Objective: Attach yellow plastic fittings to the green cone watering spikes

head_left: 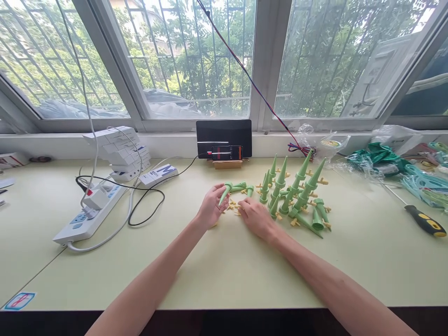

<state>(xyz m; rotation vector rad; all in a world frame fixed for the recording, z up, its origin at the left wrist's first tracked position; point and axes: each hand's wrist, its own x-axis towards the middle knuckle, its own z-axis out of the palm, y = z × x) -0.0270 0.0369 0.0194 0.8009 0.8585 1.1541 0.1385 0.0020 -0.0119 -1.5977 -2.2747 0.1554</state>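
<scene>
My left hand (pixel 210 206) is closed around a green plant watering spike (pixel 226 194), its tip slanting down toward me. To its right, my right hand (pixel 257 215) rests low over the table, fingers bent together at a small pile of yellow valves (pixel 232 204). A yellow bit shows at those fingertips, though the grip is partly hidden. Behind the hands lie a green spike (pixel 239 186) on its side and a short green piece (pixel 249 190). Right of my right hand stand several green spikes (pixel 280 179) fitted with yellow valves; others lie in front of them.
A phone (pixel 227 153) leans on a black tablet (pixel 224 130) at the back. Left are a power strip (pixel 89 219), looping cables and stacked white boxes (pixel 122 149). Right lie a screwdriver (pixel 425 220), green plastic bundles (pixel 378 158) and clear bags. Windows rise behind the table.
</scene>
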